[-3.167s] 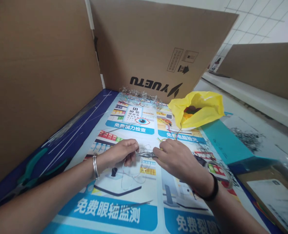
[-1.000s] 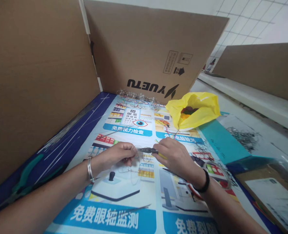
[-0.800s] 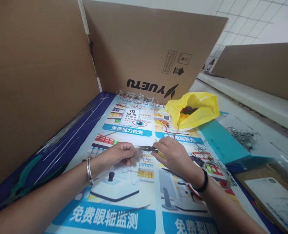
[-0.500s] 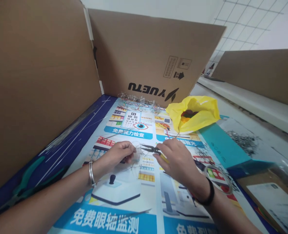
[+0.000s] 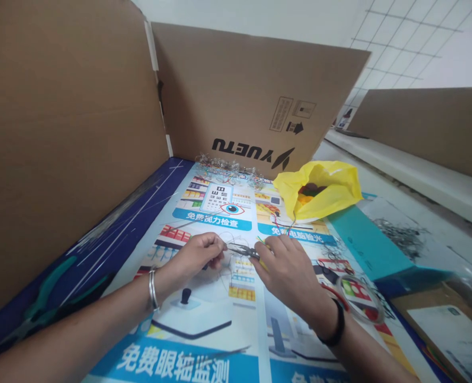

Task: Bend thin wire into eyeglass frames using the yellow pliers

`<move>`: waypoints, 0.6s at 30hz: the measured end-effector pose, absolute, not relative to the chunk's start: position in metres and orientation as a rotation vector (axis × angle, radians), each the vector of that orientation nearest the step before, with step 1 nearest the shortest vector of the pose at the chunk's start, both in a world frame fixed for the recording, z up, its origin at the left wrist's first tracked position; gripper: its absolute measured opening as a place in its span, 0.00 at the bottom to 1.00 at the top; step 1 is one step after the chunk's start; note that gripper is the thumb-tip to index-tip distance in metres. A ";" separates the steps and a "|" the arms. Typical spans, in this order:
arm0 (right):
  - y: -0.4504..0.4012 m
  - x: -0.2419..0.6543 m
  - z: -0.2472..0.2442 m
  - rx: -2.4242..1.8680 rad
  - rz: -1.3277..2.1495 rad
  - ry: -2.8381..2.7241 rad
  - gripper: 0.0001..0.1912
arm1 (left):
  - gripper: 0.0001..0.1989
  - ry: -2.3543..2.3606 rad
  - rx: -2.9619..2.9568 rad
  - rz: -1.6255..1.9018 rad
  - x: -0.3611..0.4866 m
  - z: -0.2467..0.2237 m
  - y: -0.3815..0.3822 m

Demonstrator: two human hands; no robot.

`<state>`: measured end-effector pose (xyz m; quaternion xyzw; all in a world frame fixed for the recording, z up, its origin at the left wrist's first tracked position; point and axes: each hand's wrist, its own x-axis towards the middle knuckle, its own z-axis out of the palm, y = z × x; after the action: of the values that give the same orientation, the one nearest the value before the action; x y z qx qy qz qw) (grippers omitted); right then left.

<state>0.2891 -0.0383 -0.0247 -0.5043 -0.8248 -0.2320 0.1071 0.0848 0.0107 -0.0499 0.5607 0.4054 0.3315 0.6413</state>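
My right hand [image 5: 286,268] is closed round the yellow handles of a pair of needle-nose pliers [image 5: 246,250], whose jaws point left. With thumb and fingers pinched together, my left hand [image 5: 206,252] holds thin wire [image 5: 231,270] that loops out below and above the fingers. The plier tips reach the wire right beside the left fingertips. Whether the jaws grip it is too fine to tell. A printed poster [image 5: 243,319] lies under both hands.
Cardboard panels [image 5: 243,96] stand behind and to the left. Wire scraps [image 5: 230,167] lie along the back. A yellow bag [image 5: 335,186] sits back right, beside a teal box flap [image 5: 371,239]. Large teal-handled pliers [image 5: 40,298] and straight wires [image 5: 116,234] lie left; a clear round container [image 5: 361,298] lies right.
The plier tips have moved left and slightly down, up to my left fingertips. My right hand has tilted a little, and the whole view has shifted slightly.
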 end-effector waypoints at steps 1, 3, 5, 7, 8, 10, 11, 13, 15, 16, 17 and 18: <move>-0.038 0.289 -0.025 -1.484 -0.688 -2.423 0.09 | 0.08 0.920 1.276 0.749 0.085 -0.050 0.011; -0.038 0.289 -0.025 -1.475 -0.696 -2.427 0.09 | 0.07 0.925 1.268 0.733 0.086 -0.049 0.010; -0.037 0.290 -0.025 -1.453 -0.708 -2.447 0.08 | 0.07 0.944 1.262 0.720 0.086 -0.048 0.010; -0.037 0.291 -0.026 -1.428 -0.736 -2.471 0.08 | 0.07 0.953 1.262 0.713 0.087 -0.047 0.010; -0.037 0.292 -0.026 -1.415 -0.756 -2.481 0.08 | 0.07 0.950 1.261 0.710 0.087 -0.047 0.010; -0.037 0.293 -0.027 -1.391 -0.809 -2.492 0.06 | 0.08 0.939 1.262 0.705 0.087 -0.048 0.010; -0.037 0.294 -0.027 -1.379 -0.837 -2.496 0.05 | 0.08 0.933 1.266 0.700 0.086 -0.048 0.010; -0.037 0.295 -0.028 -1.352 -0.883 -2.503 0.05 | 0.08 0.920 1.282 0.692 0.085 -0.049 0.010; -0.037 0.297 -0.029 -1.331 -0.910 -2.510 0.07 | 0.08 0.905 1.299 0.682 0.084 -0.050 0.010; -0.037 0.297 -0.029 -1.323 -0.919 -2.513 0.07 | 0.09 0.901 1.306 0.677 0.084 -0.049 0.010; -0.037 0.298 -0.029 -1.318 -0.926 -2.515 0.07 | 0.09 0.900 1.310 0.672 0.084 -0.049 0.010; -0.037 0.299 -0.030 -1.312 -0.934 -2.516 0.07 | 0.09 0.901 1.314 0.668 0.084 -0.048 0.010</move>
<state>0.2987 -0.0370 -0.0296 -0.4379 -0.8398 -0.3117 0.0769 0.0835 0.0102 -0.0485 0.5782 0.3965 0.2941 0.6496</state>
